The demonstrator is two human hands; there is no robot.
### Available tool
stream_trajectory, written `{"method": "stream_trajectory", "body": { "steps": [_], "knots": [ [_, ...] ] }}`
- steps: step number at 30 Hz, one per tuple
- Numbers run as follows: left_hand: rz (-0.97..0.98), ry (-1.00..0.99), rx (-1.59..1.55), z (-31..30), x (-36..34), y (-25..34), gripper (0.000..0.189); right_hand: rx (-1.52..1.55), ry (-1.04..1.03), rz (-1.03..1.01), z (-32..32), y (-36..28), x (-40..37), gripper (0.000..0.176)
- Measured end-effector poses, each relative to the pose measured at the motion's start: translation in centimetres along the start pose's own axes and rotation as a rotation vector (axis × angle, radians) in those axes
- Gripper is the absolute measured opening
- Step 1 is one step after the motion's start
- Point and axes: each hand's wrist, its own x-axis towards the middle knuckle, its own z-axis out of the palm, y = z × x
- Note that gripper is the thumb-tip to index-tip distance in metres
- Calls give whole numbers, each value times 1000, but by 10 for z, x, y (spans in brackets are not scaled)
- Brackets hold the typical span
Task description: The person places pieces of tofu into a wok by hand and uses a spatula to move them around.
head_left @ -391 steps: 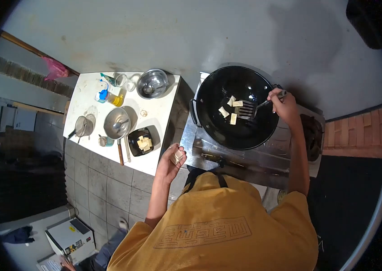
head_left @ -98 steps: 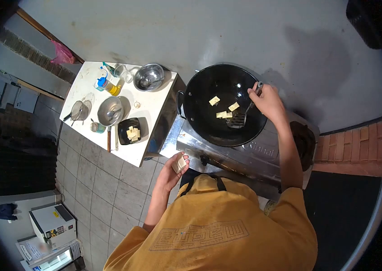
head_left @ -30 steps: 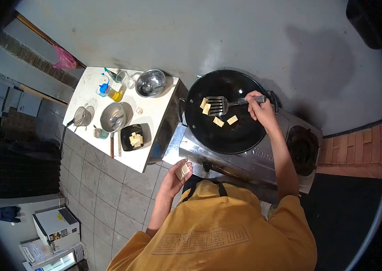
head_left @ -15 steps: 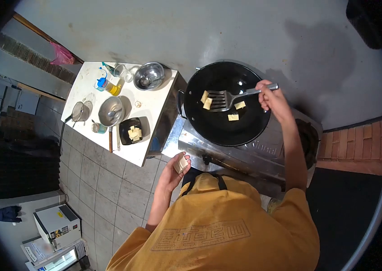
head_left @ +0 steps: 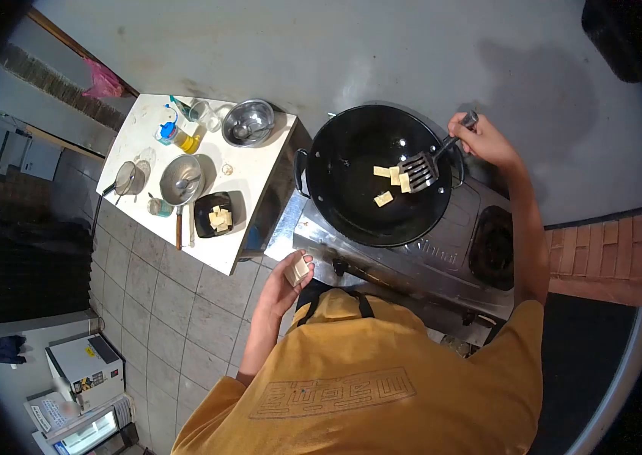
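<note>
My right hand (head_left: 480, 139) grips the handle of a slotted metal spatula (head_left: 419, 171), whose blade rests inside a large black wok (head_left: 351, 208) on the stove. Several pale yellow pieces (head_left: 383, 199) lie in the wok, and a few of them touch the blade's left edge. Low and to the left of the wok, my left hand (head_left: 284, 283) holds a pale rectangular piece (head_left: 300, 269) in its curled fingers.
A white table (head_left: 218, 255) at the left bears a black dish (head_left: 201, 220) of pale pieces, metal bowls (head_left: 248, 123), an oil bottle (head_left: 187, 142) and a strainer (head_left: 125, 178). The stove (head_left: 442, 262) has another burner (head_left: 492, 246) at the right.
My right hand has moved up and right, and the spatula blade has shifted from the wok's left part to its right. Some pieces have moved right. My left hand still holds its piece.
</note>
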Motion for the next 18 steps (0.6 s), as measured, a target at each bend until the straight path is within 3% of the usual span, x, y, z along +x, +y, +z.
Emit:
{"method": "stream_trajectory", "body": {
  "steps": [8, 11, 18],
  "knots": [
    [39, 75, -6, -8, -9, 3, 34, -114, -38, -187, 9, -1, 47, 19],
    [46, 86, -12, -9, -9, 2, 33, -184, -208, -179, 10, -6, 65, 19],
    [52, 88, -54, -5, -5, -1, 32, -97, -238, -199, 33, -8, 69, 24]
  ]
}}
